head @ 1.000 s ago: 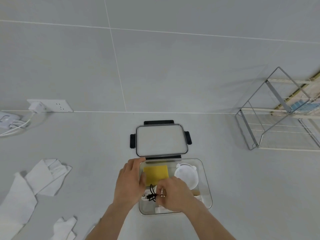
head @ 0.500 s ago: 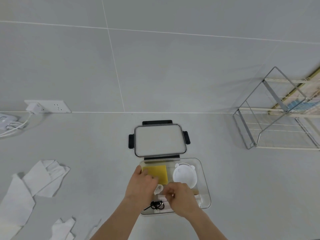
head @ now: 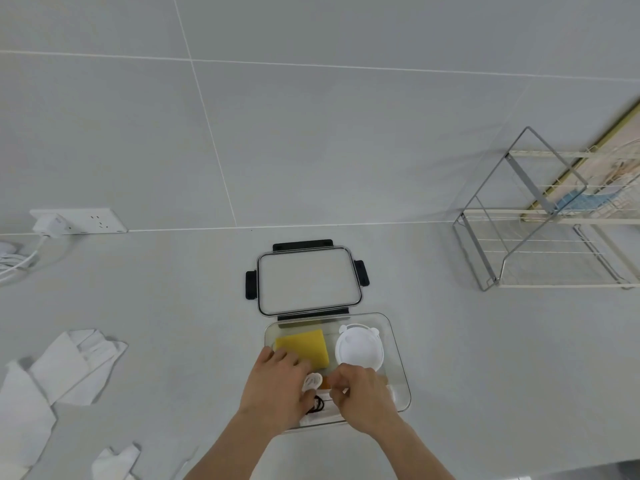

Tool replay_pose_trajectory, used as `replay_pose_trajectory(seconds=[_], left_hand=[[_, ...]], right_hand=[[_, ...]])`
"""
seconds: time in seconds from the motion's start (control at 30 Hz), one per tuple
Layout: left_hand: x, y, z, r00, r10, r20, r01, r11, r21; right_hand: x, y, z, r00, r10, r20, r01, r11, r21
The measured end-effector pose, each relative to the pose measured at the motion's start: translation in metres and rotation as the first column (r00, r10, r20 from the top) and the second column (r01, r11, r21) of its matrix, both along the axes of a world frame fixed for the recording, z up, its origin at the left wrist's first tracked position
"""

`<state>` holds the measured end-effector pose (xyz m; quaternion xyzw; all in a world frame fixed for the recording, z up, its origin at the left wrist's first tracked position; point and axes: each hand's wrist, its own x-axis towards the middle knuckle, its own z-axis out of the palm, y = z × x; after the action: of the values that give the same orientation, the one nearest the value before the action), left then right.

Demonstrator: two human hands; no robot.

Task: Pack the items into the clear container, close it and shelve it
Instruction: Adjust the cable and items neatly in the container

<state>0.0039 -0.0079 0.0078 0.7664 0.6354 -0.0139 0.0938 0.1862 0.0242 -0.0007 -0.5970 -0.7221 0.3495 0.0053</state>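
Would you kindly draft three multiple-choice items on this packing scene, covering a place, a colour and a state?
1. Where does the clear lid with black clips lie?
A. behind the clear container
B. on the wire rack
C. on the container

2. The flat square sponge is:
A. blue
B. yellow
C. red

3. The container is:
A. shut
B. shelved
C. open

A: the lid rests flat on the counter beyond it. B: the sponge is plainly yellow. C: the left hand and the right hand reach inside.
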Motion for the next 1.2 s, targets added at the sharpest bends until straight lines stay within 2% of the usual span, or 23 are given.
replay_pose_trajectory(seconds=[0.1,0.3,0.47,0.57,0.9,0.97,1.1,1.2], left_hand=[[0.003,-0.003,0.0,0.999,-0.044,0.01,0.044,0.999,-0.013],[0.008,-0.002,0.002,0.994,0.042,-0.099,-0.049,0.997,-0.062],[0.007,-0.004,0.009,0.999,-0.039,0.001,0.039,0.999,0.019],[0.001,-0.002,0.01,0.999,0.0,0.052,-0.003,0.999,0.049],[-0.017,0.004,0.004,0.996,-0.019,0.089,0.015,0.999,0.045],[-0.017,0.008,0.004,0.997,-0.008,0.074,0.006,0.999,0.035],[-0.018,0.015,0.004,0.998,-0.054,0.021,0.053,0.998,0.045],[-0.017,0.017,0.002,0.996,-0.063,-0.056,0.064,0.998,0.01]], right_hand=[[0.0,0.0,-0.001,1.0,0.0,0.009,0.0,1.0,-0.022],[0.001,0.001,-0.002,1.0,-0.001,0.008,0.002,1.0,-0.02],[-0.005,0.003,0.001,0.998,0.003,-0.064,-0.006,0.999,-0.049],[-0.012,0.004,0.006,0.992,0.01,-0.126,-0.019,0.997,-0.071],[-0.018,0.005,0.013,0.98,0.125,-0.157,-0.151,0.974,-0.167],[-0.015,0.007,0.014,0.985,0.07,-0.155,-0.096,0.982,-0.162],[-0.01,0.016,0.015,0.963,-0.209,-0.173,0.205,0.978,-0.036],[-0.015,0.021,0.014,0.945,-0.257,-0.202,0.24,0.965,-0.102]])
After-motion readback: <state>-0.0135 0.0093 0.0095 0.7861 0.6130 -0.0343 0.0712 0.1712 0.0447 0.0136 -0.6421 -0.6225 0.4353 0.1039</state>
